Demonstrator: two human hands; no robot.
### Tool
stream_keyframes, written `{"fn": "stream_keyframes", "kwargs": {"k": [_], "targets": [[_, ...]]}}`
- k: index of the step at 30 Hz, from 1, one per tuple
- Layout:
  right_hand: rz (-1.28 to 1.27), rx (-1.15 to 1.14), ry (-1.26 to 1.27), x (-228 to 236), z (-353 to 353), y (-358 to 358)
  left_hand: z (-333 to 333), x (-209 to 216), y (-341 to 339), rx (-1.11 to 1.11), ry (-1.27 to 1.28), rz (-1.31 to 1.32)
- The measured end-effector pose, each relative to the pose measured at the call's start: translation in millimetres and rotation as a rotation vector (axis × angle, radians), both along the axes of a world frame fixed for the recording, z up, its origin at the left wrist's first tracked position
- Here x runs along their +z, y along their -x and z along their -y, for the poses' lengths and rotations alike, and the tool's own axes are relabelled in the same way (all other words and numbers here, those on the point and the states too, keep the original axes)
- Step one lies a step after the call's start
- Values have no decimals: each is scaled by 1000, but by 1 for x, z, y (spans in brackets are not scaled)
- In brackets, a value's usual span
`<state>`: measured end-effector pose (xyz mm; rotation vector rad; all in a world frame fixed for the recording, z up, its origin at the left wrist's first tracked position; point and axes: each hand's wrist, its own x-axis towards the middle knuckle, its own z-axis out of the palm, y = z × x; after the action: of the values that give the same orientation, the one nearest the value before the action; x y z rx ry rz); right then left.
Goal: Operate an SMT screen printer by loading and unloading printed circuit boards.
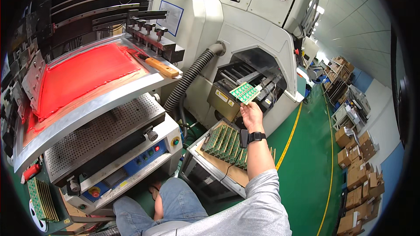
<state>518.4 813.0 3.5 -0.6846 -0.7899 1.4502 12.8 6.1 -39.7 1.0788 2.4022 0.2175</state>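
Note:
My right hand (251, 115) reaches forward with its fingers closed on the near edge of a green circuit board panel (245, 92). The panel is tilted and shows many small light pads. It is held at the opening of a large white machine, over the near end of its conveyor rails (251, 75). Whether the panel touches the rails, I cannot tell. Below my right wrist, several more green circuit board panels (221, 144) stand in a row on a cardboard-topped cart (234, 174). My left hand does not show.
At left is a printing machine with a metal-framed screen (109, 97) coated in red paste. A wooden-handled spatula (162, 67) lies on its frame. A ribbed hose (188, 78) runs to the white machine (205, 100). More panels (42, 199) stand lower left; cardboard boxes (356, 179) line the right wall.

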Motion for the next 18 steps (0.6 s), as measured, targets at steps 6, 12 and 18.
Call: {"fn": "stream_keyframes", "kwargs": {"k": [6,12,18], "targets": [[-97,8,69,-8,-26,-12,3,-4,3,-8,-15,6],[-246,-67,164,-15,-56,-16,5,-8,4,-8,9,-30],[-361,-166,180,-22,-83,-14,5,-4,2,-20,20,-67]]}}
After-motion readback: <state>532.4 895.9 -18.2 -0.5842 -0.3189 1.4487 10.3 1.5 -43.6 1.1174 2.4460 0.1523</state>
